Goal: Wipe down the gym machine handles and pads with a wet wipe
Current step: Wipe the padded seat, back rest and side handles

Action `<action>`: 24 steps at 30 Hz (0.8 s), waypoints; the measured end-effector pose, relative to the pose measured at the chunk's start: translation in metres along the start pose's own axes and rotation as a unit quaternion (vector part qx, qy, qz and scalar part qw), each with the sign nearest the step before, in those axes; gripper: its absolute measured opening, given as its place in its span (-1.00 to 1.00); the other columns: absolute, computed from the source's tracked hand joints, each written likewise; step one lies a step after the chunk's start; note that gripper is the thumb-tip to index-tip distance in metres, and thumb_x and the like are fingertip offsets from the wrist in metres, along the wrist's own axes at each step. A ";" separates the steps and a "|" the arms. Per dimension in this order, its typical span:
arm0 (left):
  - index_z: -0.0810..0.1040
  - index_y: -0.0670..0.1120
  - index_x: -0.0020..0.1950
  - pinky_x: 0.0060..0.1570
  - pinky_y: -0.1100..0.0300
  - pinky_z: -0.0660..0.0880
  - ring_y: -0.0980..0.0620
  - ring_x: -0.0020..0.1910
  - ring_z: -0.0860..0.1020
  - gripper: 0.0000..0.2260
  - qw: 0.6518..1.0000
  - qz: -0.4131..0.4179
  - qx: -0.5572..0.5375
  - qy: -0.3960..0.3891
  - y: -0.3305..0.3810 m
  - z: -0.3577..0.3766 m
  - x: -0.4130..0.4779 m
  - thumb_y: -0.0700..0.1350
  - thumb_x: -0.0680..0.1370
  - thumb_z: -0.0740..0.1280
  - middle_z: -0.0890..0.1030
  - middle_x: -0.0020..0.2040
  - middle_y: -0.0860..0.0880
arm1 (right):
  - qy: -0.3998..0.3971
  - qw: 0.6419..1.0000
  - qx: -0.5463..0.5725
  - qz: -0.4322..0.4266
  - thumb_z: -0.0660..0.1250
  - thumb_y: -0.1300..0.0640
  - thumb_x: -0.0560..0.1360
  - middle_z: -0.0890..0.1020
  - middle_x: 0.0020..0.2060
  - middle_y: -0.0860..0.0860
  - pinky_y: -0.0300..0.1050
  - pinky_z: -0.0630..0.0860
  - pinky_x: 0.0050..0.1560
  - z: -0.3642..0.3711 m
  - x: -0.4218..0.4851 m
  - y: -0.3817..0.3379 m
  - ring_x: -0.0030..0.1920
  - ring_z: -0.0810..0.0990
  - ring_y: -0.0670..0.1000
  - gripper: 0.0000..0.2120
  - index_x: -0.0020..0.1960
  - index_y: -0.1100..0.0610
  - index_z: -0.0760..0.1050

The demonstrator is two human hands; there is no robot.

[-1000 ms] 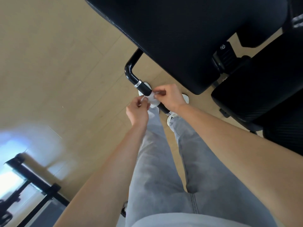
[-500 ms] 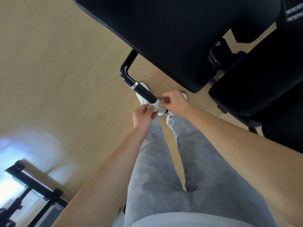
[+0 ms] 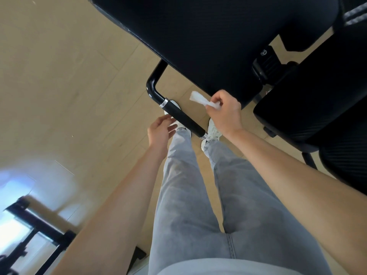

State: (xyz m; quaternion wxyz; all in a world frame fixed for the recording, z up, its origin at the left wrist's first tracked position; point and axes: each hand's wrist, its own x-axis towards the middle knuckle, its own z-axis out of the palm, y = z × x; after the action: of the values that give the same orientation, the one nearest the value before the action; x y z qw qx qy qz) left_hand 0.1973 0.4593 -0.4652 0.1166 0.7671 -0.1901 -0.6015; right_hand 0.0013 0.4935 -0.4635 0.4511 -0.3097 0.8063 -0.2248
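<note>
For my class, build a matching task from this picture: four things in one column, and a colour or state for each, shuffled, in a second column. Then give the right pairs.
Column 1
1. wet wipe
2. left hand
3. handle grip
4. trousers

Column 2
A. grey
B. open, holding nothing
C. black, with a silver ring at each end
D. white, pinched by the right hand, off the handle

Pairs: 1-D, 2-B, 3-C, 4-A
</note>
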 end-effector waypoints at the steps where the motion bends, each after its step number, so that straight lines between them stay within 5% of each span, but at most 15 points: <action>1: 0.65 -0.07 0.05 -0.02 0.16 0.64 0.00 -0.06 0.70 -0.86 1.000 0.003 -0.017 -0.002 0.006 0.000 0.002 -0.21 0.62 0.30 0.73 -0.03 -0.04 | -0.011 1.000 -0.008 -0.013 0.41 0.18 0.52 0.56 -0.22 -0.14 -0.20 0.52 -0.18 0.005 0.002 -0.006 -0.15 0.58 -0.04 -0.90 -0.07 0.08 0.49; 6: 0.61 -0.06 0.11 0.08 0.14 0.60 0.03 0.08 0.67 -0.79 0.997 -0.006 -0.074 -0.035 0.022 0.000 0.008 -0.23 0.60 0.21 0.71 -0.01 0.01 | -0.232 0.971 0.055 0.005 0.37 0.18 0.58 0.65 -0.04 -0.05 -0.38 0.49 -0.11 0.029 0.009 -0.027 -0.08 0.62 -0.14 -0.78 0.23 0.11 0.60; 10: 0.61 -0.12 0.30 0.25 0.05 0.57 -0.03 0.22 0.66 -0.67 0.989 -0.030 -0.117 -0.090 0.022 -0.005 0.011 -0.21 0.60 0.20 0.71 0.18 -0.04 | -0.291 0.954 0.073 0.008 0.30 0.31 0.54 0.70 0.07 0.03 -0.05 0.62 0.15 0.037 0.017 -0.041 0.09 0.67 0.01 -0.61 0.32 0.06 0.59; 13: 0.59 -0.16 0.34 0.24 0.06 0.59 -0.05 0.14 0.68 -0.68 0.984 -0.023 -0.143 -0.108 0.020 -0.009 0.012 -0.21 0.61 0.24 0.71 0.14 -0.08 | -0.325 0.944 0.061 -0.016 0.28 0.41 0.49 0.69 0.05 0.12 0.08 0.64 0.14 0.039 0.024 -0.052 0.10 0.67 0.13 -0.56 0.29 0.08 0.58; 18: 0.57 -0.21 0.28 0.11 0.16 0.59 -0.02 0.02 0.65 -0.77 0.983 -0.012 -0.147 -0.106 0.017 -0.015 0.016 -0.22 0.63 0.35 0.69 0.06 -0.10 | -0.317 0.947 0.048 -0.035 0.27 0.39 0.51 0.69 0.04 0.11 0.01 0.63 0.09 0.039 0.026 -0.056 0.07 0.67 0.10 -0.58 0.29 0.09 0.58; 24: 0.61 -0.20 0.07 0.04 0.21 0.60 -0.02 -0.01 0.66 -0.91 0.992 0.003 -0.097 -0.083 0.003 -0.012 0.010 -0.19 0.64 0.37 0.68 -0.01 -0.16 | -0.191 0.979 0.068 -0.033 0.39 0.24 0.56 0.70 -0.17 -0.08 -0.31 0.53 -0.08 0.034 0.006 -0.030 -0.14 0.66 -0.19 -0.92 0.01 0.15 0.65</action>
State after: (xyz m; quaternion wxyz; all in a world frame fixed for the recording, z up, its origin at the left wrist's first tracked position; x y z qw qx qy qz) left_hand 0.2105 0.4518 -0.4701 0.1760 0.6992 -0.1421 -0.6782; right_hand 0.0374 0.4654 -0.4646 0.6094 -0.3418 0.6774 -0.2300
